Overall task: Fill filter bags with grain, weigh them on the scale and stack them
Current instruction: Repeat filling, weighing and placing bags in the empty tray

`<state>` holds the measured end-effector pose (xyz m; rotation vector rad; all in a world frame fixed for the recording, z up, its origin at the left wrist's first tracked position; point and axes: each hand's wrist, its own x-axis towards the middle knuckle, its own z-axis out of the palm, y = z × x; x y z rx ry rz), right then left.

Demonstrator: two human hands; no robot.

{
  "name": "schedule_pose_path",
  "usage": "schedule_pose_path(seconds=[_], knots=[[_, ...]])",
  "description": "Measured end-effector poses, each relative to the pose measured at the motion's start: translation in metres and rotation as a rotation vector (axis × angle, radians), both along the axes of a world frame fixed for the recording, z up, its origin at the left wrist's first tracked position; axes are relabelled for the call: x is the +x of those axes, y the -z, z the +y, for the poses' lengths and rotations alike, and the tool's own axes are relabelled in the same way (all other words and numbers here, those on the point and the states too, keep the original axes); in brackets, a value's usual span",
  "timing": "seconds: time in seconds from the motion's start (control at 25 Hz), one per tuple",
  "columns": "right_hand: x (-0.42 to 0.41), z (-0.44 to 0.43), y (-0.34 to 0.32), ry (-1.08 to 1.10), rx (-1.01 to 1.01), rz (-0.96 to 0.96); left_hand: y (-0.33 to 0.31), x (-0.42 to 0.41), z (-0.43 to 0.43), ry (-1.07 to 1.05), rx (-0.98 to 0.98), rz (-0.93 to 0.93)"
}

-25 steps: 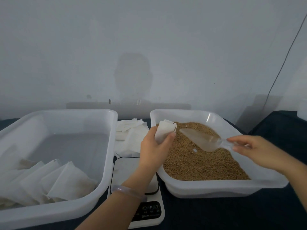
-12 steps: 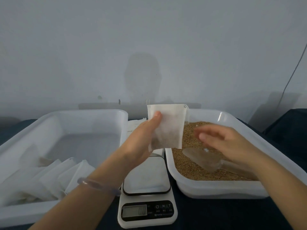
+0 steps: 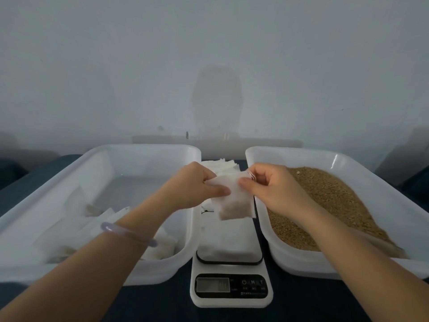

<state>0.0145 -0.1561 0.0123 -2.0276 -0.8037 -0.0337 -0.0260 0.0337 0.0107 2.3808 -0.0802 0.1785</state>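
Now | left hand [image 3: 197, 184]: fingers pinch filter bag [image 3: 234, 203] | right hand [image 3: 271, 189]: fingers pinch its top edge

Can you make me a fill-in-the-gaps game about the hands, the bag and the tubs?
1. The left hand and the right hand pinch one filter bag above the ____.
2. The white tub under the right forearm holds loose ____.
3. The filled bags lie in the other tub, on the ____ side.

Missing words: scale; grain; left.
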Motion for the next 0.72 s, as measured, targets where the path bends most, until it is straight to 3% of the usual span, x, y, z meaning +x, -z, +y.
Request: schedule_pose_path(seconds=[0.16, 0.4, 0.72], knots=[[0.009, 0.002, 0.016, -0.035, -0.438, -0.071, 0.018, 0.002, -0.009, 0.048, 0.148, 0.060], [0.008, 0.011, 0.023, -0.062, -0.543, -0.121, 0.026, 0.003, -0.013, 0.054, 0.476, 0.086], [0.009, 0.027, 0.026, -0.047, -0.853, -0.322, 0.028, 0.009, -0.019, 0.056, 0.586, 0.113]])
